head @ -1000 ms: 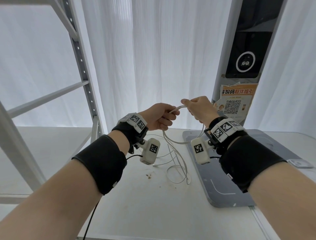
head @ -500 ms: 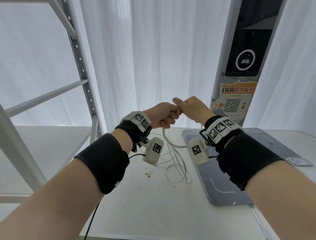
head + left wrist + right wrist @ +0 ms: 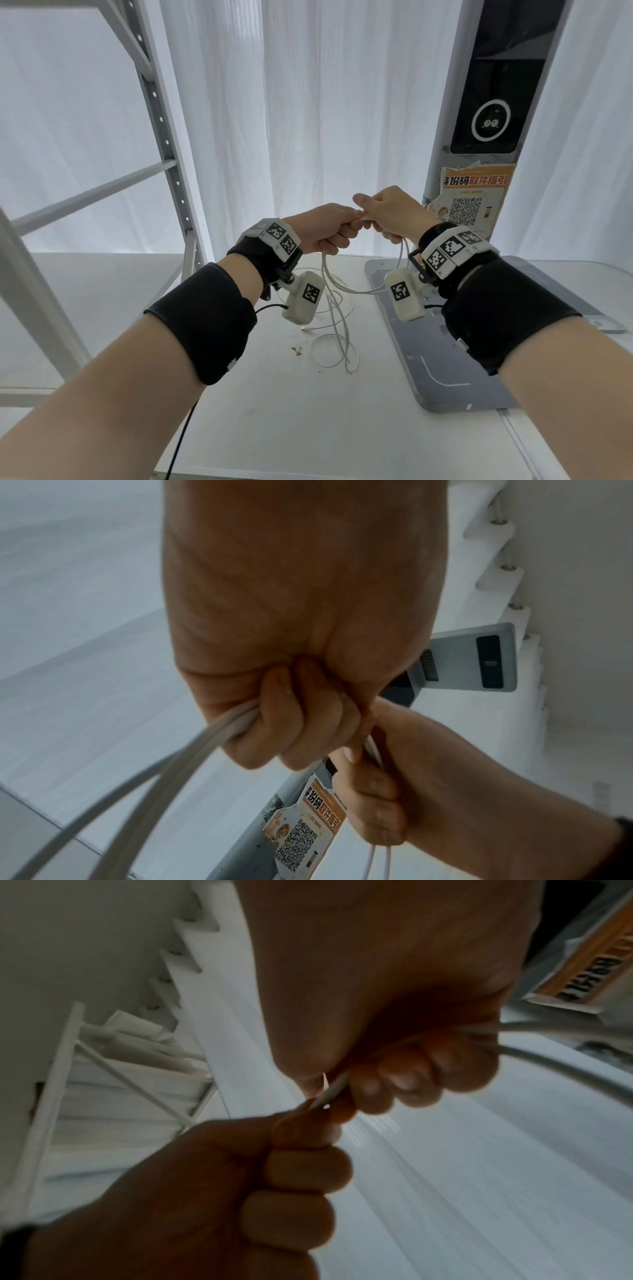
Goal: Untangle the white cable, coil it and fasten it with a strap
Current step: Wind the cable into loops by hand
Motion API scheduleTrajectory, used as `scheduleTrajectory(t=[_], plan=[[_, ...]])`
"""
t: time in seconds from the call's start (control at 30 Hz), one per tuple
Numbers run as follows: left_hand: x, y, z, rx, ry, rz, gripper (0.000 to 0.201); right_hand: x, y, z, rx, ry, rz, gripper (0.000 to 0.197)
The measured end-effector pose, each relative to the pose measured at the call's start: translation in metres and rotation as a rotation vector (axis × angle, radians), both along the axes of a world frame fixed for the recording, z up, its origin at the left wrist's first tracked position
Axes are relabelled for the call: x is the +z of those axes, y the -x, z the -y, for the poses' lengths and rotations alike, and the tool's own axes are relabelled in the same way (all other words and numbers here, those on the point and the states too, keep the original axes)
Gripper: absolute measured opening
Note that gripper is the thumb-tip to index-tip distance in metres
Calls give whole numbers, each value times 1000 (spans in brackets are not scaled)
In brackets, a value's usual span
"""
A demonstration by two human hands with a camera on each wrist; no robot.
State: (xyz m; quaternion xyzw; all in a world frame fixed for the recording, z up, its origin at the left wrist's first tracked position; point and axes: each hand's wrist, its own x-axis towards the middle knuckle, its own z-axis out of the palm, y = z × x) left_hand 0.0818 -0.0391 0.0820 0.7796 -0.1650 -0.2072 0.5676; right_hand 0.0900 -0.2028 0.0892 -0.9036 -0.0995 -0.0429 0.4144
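Both hands raised above the table [image 3: 274,428], knuckles nearly touching. Left hand [image 3: 322,228] is a closed fist with two strands of the white cable [image 3: 337,318] leaving its underside; the left wrist view shows the fingers [image 3: 301,723] curled fully round them. Right hand [image 3: 390,214] pinches a short run of cable between thumb and curled fingers [image 3: 404,1080], and more strands exit below its palm. Both hands are therefore closed on the cable, not empty.

Cable location: top held between the hands; a shallow loop sags between the two wrists; the rest hangs to the table and lies in loose overlapping rings just left of the grey pad [image 3: 455,380]. No strap visible in any view.

Handling (judgement):
- Thin, light, limp. Hangs under its own weight and keeps soft curves; no stiffness to hold a coil unaided.
- Smooth jacket, likely to slide through a loose pinch. Good for feeding length, bad for holding loops.
- Not fragile in the run; the ends, not clearly visible here, should not be yanked.

Where to hold (judgement): keep gathered turns in the left fist as anchor; right hand takes the free strand close to that fist and draws length upward from the rings beside the grey pad. Crossed rings there may snag if pulled fast.
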Motion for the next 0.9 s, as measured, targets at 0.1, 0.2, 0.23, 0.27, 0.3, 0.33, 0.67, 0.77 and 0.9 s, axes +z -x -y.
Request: scheduleTrajectory(t=[0.1,0.2,0.23,0.27,0.3,0.33,0.67,0.77,0.9], plan=[[3,1,6,27,-56,39,38,5,3,-6,-1,100,2,59],[4,3,13,54,-101,66,34,6,4,-16,-9,183,11,65],[5,4,15,69,-99,69,33,6,3,-18,-6,191,20,66],[5,5,16,83,-85,67,32,5,2,-20,0,182,29,67],[5,5,16,90,-63,63,32,4,0,-20,4,160,39,68],[5,5,15,90,-42,59,32,3,-1,-21,1,130,48,70],[-2,1,-1,25,-31,65,38,1,4,-2,-80,30,75,60],[-4,-1,-1,17,-67,100,34,-2,5,-6,-54,130,53,70],[-11,-11,2,68,-58,160,34,-9,-5,-11,-41,124,1,65]])
